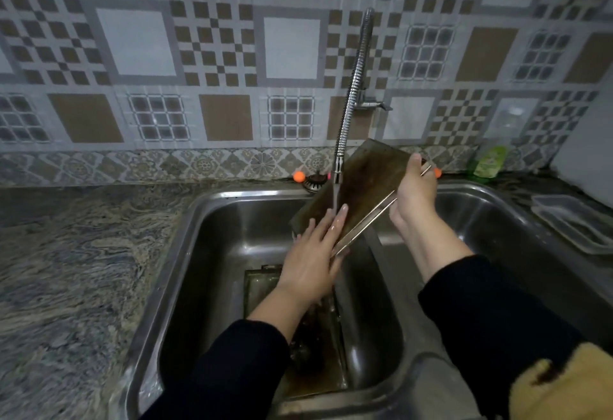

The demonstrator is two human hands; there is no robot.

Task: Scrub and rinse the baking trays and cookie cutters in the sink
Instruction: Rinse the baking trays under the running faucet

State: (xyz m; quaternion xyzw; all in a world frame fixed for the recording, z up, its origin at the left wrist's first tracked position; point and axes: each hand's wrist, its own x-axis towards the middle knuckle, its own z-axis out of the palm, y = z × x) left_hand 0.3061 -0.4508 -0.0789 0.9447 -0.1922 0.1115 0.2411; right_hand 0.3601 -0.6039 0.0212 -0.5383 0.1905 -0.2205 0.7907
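Note:
A dark, stained baking tray (pixel 363 184) is tilted over the left sink basin (pixel 212 237), under the running stream from the flexible metal faucet (pixel 351 94). My right hand (pixel 413 194) grips the tray's right rim and holds it up. My left hand (pixel 315 250) lies flat on the tray's lower surface, fingers spread, wet, with water hitting near the fingertips. A second dirty tray (pixel 262 283) rests on the bottom of the left basin, partly hidden by my left arm. No cookie cutters are in sight.
A right basin (pixel 481 217) adjoins the left one. A clear plastic container (pixel 574 224) sits on the right drainboard. A green bottle (pixel 487 162) stands against the tiled wall. A yellow cloth (pixel 560 383) lies at bottom right. The granite counter (pixel 73 270) extends left.

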